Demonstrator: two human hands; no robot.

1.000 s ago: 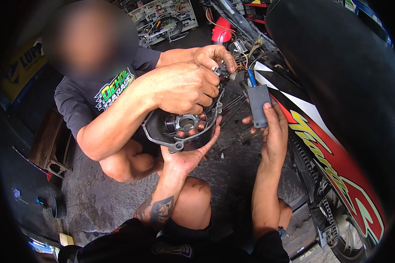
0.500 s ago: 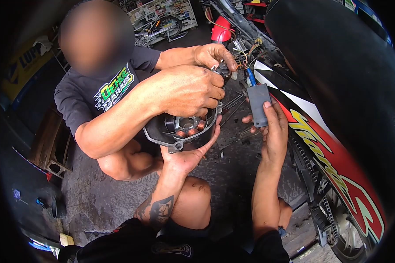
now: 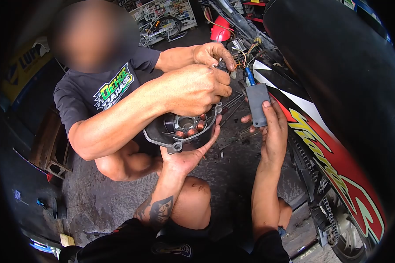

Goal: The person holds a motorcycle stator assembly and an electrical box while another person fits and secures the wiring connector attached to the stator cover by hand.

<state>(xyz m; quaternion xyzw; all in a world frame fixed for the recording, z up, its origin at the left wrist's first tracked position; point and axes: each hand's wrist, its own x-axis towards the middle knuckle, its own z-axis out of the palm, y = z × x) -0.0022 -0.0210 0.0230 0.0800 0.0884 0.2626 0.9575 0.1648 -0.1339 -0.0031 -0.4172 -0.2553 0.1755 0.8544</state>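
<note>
My left hand (image 3: 186, 158) supports a black engine cover (image 3: 162, 140) from below, its fingers reaching up the right side. Copper coils (image 3: 191, 130) sit inside the cover. A grey rectangular box (image 3: 257, 104) with a blue connector (image 3: 249, 76) is gripped in my right hand (image 3: 274, 127), thumb on its face. Wires run from the connector toward the motorcycle. A co-worker's hand (image 3: 202, 87) is over the cover's upper part, hiding some of it; the co-worker's other hand (image 3: 214, 55) is at a small dark part (image 3: 223, 65).
The co-worker squats opposite in a dark shirt (image 3: 105, 87). A motorcycle with a black seat (image 3: 333, 87) and red side panel (image 3: 333, 153) stands at the right. Tools (image 3: 232, 105) lie on the floor (image 3: 101, 199). A wooden bench (image 3: 52, 140) is at the left.
The co-worker's nearer hand has shifted slightly right and the forearm has lowered a little. The co-worker's head has moved left. My hands hold nearly the same positions.
</note>
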